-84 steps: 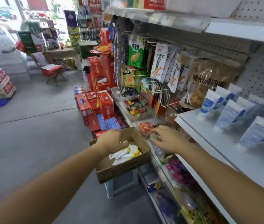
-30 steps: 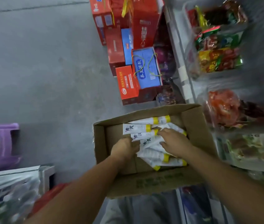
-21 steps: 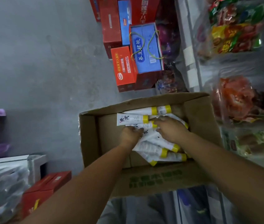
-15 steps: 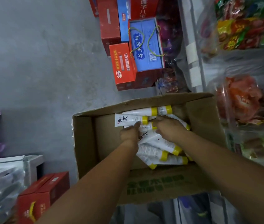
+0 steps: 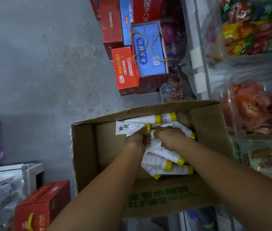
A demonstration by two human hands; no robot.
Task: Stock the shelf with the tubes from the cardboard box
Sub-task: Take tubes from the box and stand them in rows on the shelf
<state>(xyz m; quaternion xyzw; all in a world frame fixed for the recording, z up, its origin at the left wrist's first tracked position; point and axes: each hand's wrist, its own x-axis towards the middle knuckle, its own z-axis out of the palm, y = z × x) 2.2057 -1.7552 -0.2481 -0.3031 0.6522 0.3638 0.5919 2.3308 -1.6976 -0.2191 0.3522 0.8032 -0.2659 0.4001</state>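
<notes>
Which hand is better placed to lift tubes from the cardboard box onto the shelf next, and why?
Likely the right hand: it curls over the tubes in the cardboard box on the side nearest the shelf; the left hand would cross over.

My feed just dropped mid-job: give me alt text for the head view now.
The left hand and right hand, close together inside an open cardboard box, curl their fingers on white tubes with yellow caps. A shelf of bagged snacks stands to its right; red and blue gift boxes sit on the floor beyond.
</notes>
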